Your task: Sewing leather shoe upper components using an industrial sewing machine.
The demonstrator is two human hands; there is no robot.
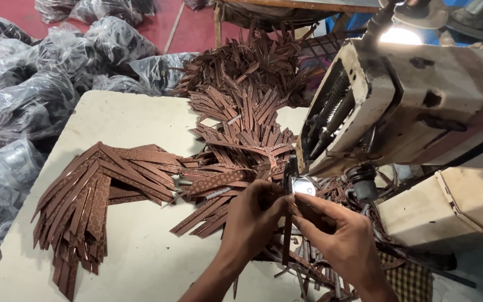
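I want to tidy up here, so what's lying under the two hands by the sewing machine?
Under the left hand and right hand lie loose brown strips on the pale table, one strip pinched between them. Whatever sits directly beneath the palms is covered.

A cream-white table with worn edges fills the lower left of the view. Beyond it lies a red floor, crowded at the upper left with knotted clear plastic bags of dark goods. At the top edge stands a wooden frame, with a patch of blue behind it. A small lit lamp glares at the upper right.
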